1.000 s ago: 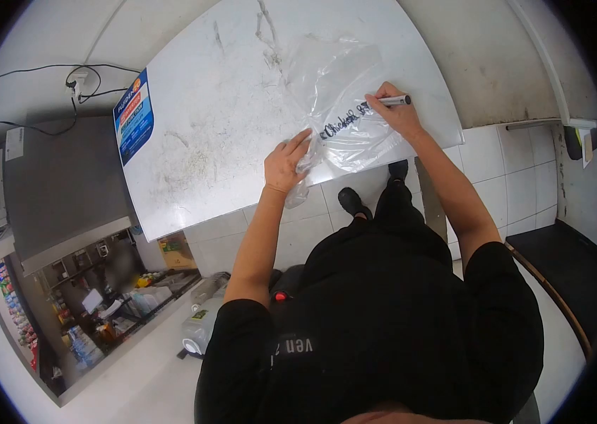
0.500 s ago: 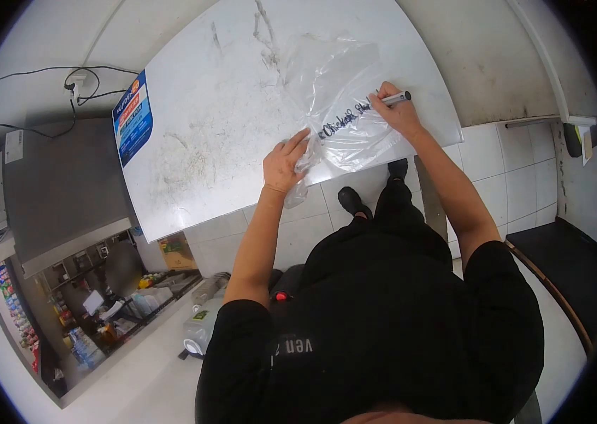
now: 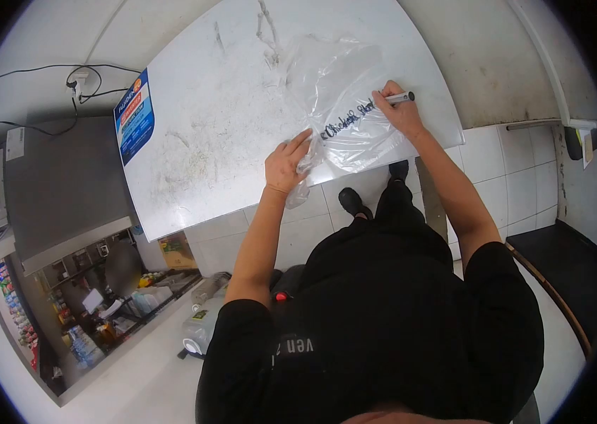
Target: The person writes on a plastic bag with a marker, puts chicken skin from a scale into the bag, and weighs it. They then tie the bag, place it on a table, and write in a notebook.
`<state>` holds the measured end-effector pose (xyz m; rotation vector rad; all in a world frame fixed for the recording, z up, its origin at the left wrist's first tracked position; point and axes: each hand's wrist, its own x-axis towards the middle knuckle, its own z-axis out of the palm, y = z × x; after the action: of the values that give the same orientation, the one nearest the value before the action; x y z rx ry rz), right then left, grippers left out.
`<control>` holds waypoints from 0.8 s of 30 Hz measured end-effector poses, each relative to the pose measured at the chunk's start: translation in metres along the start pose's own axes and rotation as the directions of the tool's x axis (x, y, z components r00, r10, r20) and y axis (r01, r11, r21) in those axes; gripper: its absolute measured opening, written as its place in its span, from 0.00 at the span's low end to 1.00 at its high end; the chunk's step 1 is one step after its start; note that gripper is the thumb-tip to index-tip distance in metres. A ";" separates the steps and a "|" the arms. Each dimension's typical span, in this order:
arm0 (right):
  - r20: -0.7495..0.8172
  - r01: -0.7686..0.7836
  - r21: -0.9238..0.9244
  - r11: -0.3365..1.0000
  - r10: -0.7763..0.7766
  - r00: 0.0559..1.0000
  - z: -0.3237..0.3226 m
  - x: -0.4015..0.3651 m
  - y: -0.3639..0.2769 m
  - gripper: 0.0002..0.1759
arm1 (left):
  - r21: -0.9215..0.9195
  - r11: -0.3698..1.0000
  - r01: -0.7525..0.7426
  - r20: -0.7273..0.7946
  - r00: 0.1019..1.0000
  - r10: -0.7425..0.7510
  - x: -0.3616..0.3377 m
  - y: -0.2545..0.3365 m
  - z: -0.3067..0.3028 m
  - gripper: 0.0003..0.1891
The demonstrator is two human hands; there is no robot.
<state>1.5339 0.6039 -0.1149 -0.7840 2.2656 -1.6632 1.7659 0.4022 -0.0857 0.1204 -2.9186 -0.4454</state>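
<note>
A clear plastic bag (image 3: 341, 152) lies flattened on the white top (image 3: 203, 127), its lower left end hanging over the front edge. Black handwriting (image 3: 348, 120) runs slantwise across it; the first word looks like "Chicken". At the bag's left side, my left hand (image 3: 286, 166) rests with fingers stretched out, pressing the plastic down. My right hand (image 3: 399, 116) is closed around a marker (image 3: 403, 97) with a grey barrel and dark end. Its writing tip is hidden by my fingers, beside the last letters.
A blue and orange label (image 3: 134, 119) is on the top's left edge. Further left stand a grey box-like unit (image 3: 65, 184) and black cables (image 3: 79, 71). Below is an opening onto shelves of goods (image 3: 93, 311). A clear plastic container (image 3: 199, 328) stands near my left elbow.
My right hand has shifted very slightly right with the marker, and the last word has gained more letters. My left hand stays on the bag.
</note>
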 end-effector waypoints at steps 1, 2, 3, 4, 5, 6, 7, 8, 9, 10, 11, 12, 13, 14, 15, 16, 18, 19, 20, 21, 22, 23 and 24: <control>-0.001 0.000 -0.001 1.000 0.000 1.000 0.000 0.000 0.001 0.17 | -0.001 1.000 -0.001 0.000 1.000 0.001 0.000 0.000 0.000 0.28; -0.009 0.015 0.034 0.999 -0.015 1.000 0.000 0.000 0.003 0.17 | -0.003 1.000 0.000 0.003 1.000 0.000 -0.001 0.000 0.000 0.28; -0.019 0.032 0.070 0.997 -0.031 0.999 0.000 0.001 0.004 0.17 | -0.004 1.000 0.000 0.005 1.000 0.000 0.000 0.000 0.000 0.28; -0.020 0.034 0.070 0.997 -0.033 0.999 -0.001 0.002 0.004 0.17 | -0.003 1.000 -0.001 0.003 1.000 0.001 0.001 0.000 -0.001 0.28; -0.044 0.067 0.087 0.994 -0.063 0.997 -0.003 0.002 0.005 0.17 | 0.002 1.000 0.009 0.014 1.000 -0.009 0.001 0.000 -0.001 0.28; -0.068 0.097 0.103 0.990 -0.091 0.994 -0.004 0.001 0.007 0.17 | 0.005 1.000 0.019 0.028 0.999 -0.019 0.000 0.000 -0.001 0.28; -0.067 0.094 0.103 0.990 -0.087 0.994 -0.004 0.000 0.009 0.17 | 0.004 1.000 0.020 0.031 0.999 -0.020 0.000 0.001 -0.001 0.28; -0.052 0.087 0.059 0.995 -0.084 0.995 -0.005 -0.001 0.011 0.17 | 0.002 1.000 0.015 0.020 1.000 -0.015 0.000 0.001 -0.001 0.28; -0.038 0.080 0.014 0.997 -0.080 0.996 -0.005 0.000 0.011 0.17 | 0.000 1.000 0.011 0.009 1.000 -0.011 0.001 0.001 0.000 0.28; -0.039 0.077 0.014 0.997 -0.077 0.996 -0.005 0.000 0.012 0.17 | 0.000 1.000 0.010 0.012 1.000 -0.010 0.001 0.001 0.000 0.28; -0.021 0.070 0.023 0.997 -0.070 0.997 -0.005 -0.001 0.012 0.17 | 0.000 1.000 0.004 0.011 1.000 -0.004 0.001 0.001 0.000 0.28; -0.004 0.064 0.031 0.997 -0.064 0.998 -0.005 -0.001 0.012 0.17 | 0.001 1.000 -0.003 0.009 1.000 0.003 0.000 0.000 0.000 0.28; -0.006 0.062 0.032 0.998 -0.062 0.998 -0.005 -0.002 0.013 0.17 | 0.001 1.000 -0.005 0.011 1.000 0.005 0.000 0.000 0.000 0.28; -0.006 0.067 0.021 0.998 -0.067 0.998 -0.006 -0.002 0.014 0.17 | -0.002 1.000 0.017 0.037 0.999 -0.016 -0.001 -0.001 0.001 0.30; -0.006 0.073 0.009 0.997 -0.073 0.997 -0.006 -0.001 0.014 0.17 | -0.005 0.999 0.038 0.061 0.997 -0.038 0.000 -0.001 0.000 0.33; -0.008 0.073 0.009 0.997 -0.073 0.997 -0.007 -0.001 0.013 0.17 | -0.005 0.999 0.036 0.061 0.997 -0.036 0.000 -0.001 0.000 0.33; -0.003 0.035 0.082 0.996 -0.035 0.999 -0.005 -0.001 0.010 0.17 | 0.003 0.999 0.046 0.081 0.996 -0.046 -0.001 0.000 -0.001 0.33; -0.004 0.036 0.082 0.996 -0.036 0.999 -0.005 -0.001 0.008 0.17 | 0.004 0.999 0.046 0.081 0.996 -0.046 -0.001 -0.001 0.000 0.33; -0.018 0.056 0.083 0.995 -0.055 0.998 -0.006 -0.001 0.005 0.17 | 0.000 1.000 0.027 0.055 0.998 -0.026 0.000 -0.001 0.000 0.30; -0.034 0.077 0.082 0.994 -0.074 0.997 -0.006 -0.001 0.004 0.17 | -0.003 1.000 0.006 0.029 1.000 -0.006 0.000 -0.001 0.000 0.28; -0.035 0.078 0.082 0.994 -0.075 0.997 -0.007 -0.001 0.005 0.17 | -0.003 1.000 0.004 0.028 1.000 -0.004 0.001 -0.001 0.000 0.28; -0.020 0.060 0.077 0.995 -0.058 0.998 -0.009 -0.001 0.008 0.16 | -0.001 1.000 0.006 0.026 1.000 -0.006 0.001 0.000 0.000 0.28; -0.005 0.042 0.073 0.996 -0.042 0.999 -0.010 0.000 0.009 0.16 | 0.002 1.000 0.007 0.023 1.000 -0.007 0.001 0.001 -0.001 0.29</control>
<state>1.5270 0.6143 -0.1196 -0.8178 2.1916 -1.7561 1.7651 0.4029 -0.0845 0.1263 -2.9419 -0.4481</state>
